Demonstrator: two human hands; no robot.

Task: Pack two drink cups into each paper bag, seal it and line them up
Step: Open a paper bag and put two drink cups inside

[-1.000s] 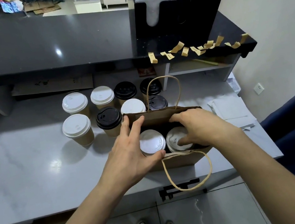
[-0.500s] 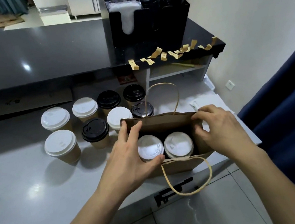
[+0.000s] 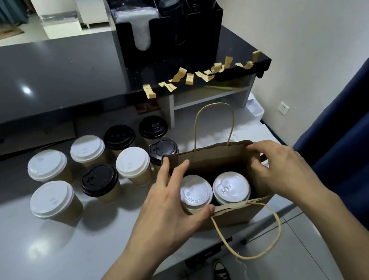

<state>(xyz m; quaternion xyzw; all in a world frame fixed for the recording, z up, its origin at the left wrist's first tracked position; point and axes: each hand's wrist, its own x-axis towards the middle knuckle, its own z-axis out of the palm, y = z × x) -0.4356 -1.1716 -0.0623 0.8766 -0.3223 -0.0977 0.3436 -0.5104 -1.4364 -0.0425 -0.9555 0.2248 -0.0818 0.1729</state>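
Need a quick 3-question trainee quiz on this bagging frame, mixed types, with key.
1. How many cups sit in the paper bag?
2. True or false: the bag's top is folded shut.
3. The cups left on the counter have: A) all white lids B) all black lids C) both colours.

Key: 1. Two, a left cup and a right cup, both white-lidded. 2. False; the left hand and right hand hold it open. 3. C.

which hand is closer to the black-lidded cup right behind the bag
Left. The left hand grips the paper bag's left end, just in front of that black-lidded cup; the right hand holds the far end.
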